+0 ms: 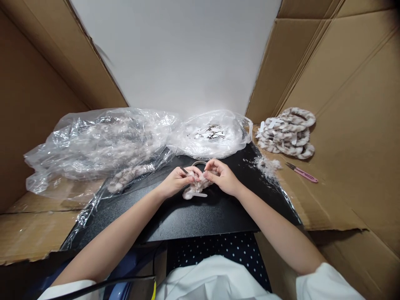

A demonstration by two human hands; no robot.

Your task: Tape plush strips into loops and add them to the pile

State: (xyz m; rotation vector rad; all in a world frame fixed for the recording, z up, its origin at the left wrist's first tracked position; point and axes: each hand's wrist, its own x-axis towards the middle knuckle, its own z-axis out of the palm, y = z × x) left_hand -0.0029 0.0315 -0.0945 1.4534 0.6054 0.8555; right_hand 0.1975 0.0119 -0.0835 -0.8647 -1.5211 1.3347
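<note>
Above the middle of the black tabletop [184, 221], my left hand [175, 182] and my right hand [223, 178] are close together. Both are closed on a fluffy headband [195, 189] in white and brown. A thin bare hoop [200, 163] curves out on its far side, between the hands. Fingertips of each hand pinch the fluffy cover, and a dark strip end shows by my left fingers. From the near side of the cover sticks a white tag [200, 194]. My fingers hide part of where cover and hoop meet.
A big clear bag [103, 133] of fluffy pieces lies back left, a fluffy strip [128, 177] at its front. Beside it sits a whitish bag [212, 133]. At right are stacked fluffy headbands [296, 135], loose fluff [268, 166] and pink-handled snips [302, 172]. Cardboard walls [350, 125] flank the table.
</note>
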